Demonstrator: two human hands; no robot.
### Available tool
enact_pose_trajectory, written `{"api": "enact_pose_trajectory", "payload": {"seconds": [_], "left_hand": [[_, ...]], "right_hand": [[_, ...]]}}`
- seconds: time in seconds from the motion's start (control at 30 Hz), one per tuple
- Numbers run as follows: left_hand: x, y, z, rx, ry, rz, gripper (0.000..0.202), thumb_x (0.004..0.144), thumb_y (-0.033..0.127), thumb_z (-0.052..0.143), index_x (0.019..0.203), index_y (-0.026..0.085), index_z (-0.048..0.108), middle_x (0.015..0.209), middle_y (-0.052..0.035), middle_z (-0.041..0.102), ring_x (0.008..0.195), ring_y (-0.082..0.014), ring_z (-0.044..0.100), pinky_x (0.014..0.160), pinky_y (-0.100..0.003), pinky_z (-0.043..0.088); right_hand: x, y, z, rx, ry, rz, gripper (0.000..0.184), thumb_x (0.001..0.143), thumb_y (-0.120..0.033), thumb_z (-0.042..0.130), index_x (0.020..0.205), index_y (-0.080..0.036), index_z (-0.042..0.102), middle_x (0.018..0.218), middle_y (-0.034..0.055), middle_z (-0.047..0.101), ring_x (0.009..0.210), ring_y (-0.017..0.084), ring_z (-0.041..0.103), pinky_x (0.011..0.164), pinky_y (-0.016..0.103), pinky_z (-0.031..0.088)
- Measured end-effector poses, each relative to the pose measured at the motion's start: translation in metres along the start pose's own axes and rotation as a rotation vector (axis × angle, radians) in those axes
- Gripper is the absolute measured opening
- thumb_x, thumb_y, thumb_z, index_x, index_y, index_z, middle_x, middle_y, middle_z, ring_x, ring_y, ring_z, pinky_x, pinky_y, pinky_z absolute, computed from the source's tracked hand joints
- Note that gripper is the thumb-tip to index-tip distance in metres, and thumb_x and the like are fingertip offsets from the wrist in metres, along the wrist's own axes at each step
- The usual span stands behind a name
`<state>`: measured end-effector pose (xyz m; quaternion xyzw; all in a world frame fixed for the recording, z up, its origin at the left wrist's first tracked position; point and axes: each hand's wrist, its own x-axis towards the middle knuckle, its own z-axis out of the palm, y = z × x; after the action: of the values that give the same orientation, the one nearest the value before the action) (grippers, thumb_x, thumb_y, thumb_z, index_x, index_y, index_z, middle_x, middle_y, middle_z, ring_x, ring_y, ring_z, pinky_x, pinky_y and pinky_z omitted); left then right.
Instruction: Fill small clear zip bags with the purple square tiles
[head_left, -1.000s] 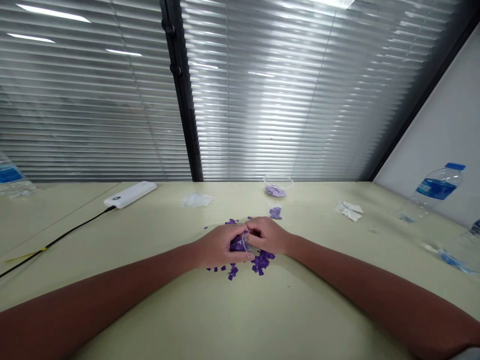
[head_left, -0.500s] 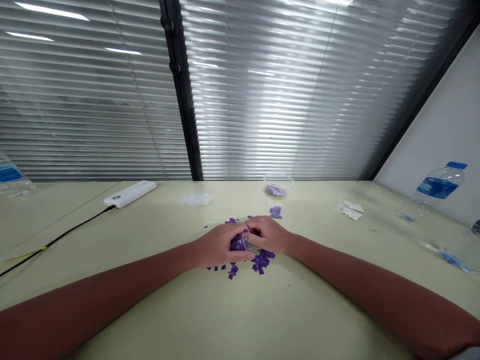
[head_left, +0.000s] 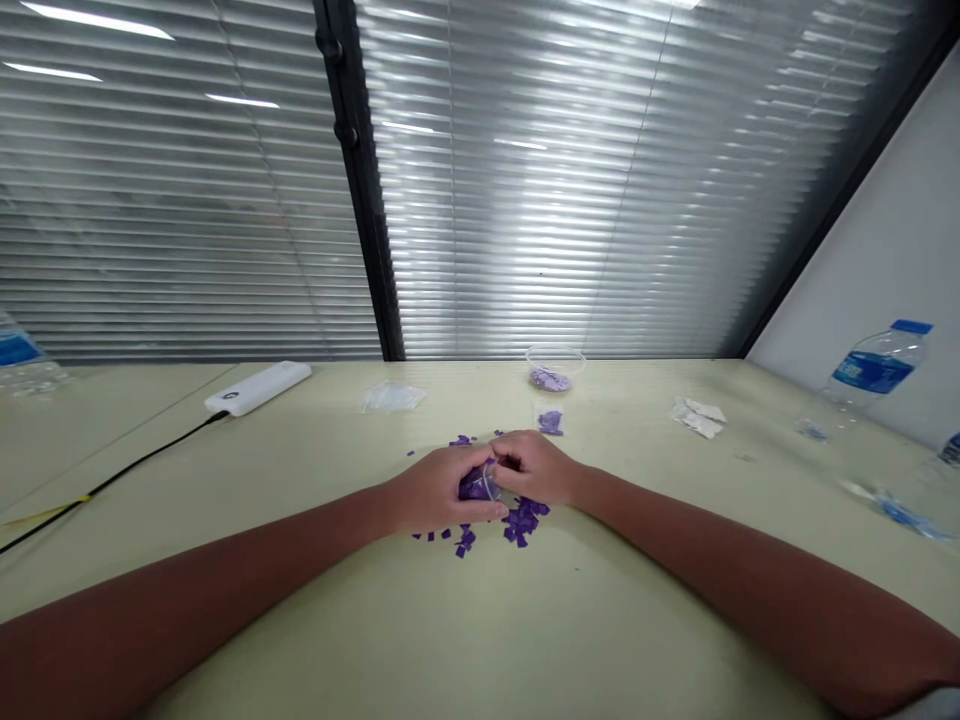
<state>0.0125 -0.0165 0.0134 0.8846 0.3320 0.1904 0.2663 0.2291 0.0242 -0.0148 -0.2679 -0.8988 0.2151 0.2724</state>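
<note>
Both forearms [head_left: 247, 560] reach in from the near corners over the table [head_left: 480, 640], a pale sleeve [head_left: 941, 704] showing at the right elbow. Loose purple squares [head_left: 523, 522] lie just below the hands, with a few more at the far side.

In the middle, the left hand [head_left: 435, 492] holds a small clear cup [head_left: 477, 485] on its side, thumb along the near side and the other fingers over the far side. The cup has purple squares inside and its pale rim faces right. The right hand [head_left: 540, 470] is at that rim, its fingers bent and drawn close together; I cannot tell whether they grip anything.

A bottle [head_left: 919, 505] is cut off by the right edge. To the left, a black cable [head_left: 150, 455] runs to a white power bank [head_left: 259, 388]. Beyond the hands lie a sachet [head_left: 550, 422] with purple contents, crumpled paper [head_left: 699, 417] to the right, and clear bags [head_left: 392, 397] to the left. Behind the sachet, a clear bowl [head_left: 574, 368] holds lilac bits [head_left: 550, 381]. Blinds [head_left: 525, 200] and a dark post [head_left: 361, 190] rise behind the table.
</note>
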Motion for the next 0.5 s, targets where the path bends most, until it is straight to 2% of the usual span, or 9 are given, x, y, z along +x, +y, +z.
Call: {"api": "enact_pose_trajectory", "payload": {"seconds": [0.37,0.5], "left_hand": [[0.0012,-0.0039,0.0005,0.031,-0.002,0.001,0.047,0.091,0.055,0.074,0.126,0.024,0.067,0.115,-0.006,0.076,0.098,-0.0255,0.071,0.082,-0.032,0.052],[0.0013,-0.0039,0.0007,0.02,0.0,0.019,0.049,0.092,0.054,0.074,0.132,0.026,0.065,0.12,-0.0054,0.075,0.1,-0.0253,0.07,0.083,-0.032,0.052]], "right_hand": [[-0.0006,0.0018,-0.0002,-0.001,0.01,-0.026,0.023,0.093,-0.021,0.058,0.071,-0.02,0.049,0.067,-0.0037,0.053,0.061,0.012,0.048,0.059,0.025,0.034],[-0.0012,0.0013,-0.0008,-0.012,0.01,-0.018,0.024,0.091,-0.02,0.058,0.07,-0.02,0.048,0.066,-0.0039,0.052,0.061,0.012,0.047,0.059,0.026,0.034]]}}
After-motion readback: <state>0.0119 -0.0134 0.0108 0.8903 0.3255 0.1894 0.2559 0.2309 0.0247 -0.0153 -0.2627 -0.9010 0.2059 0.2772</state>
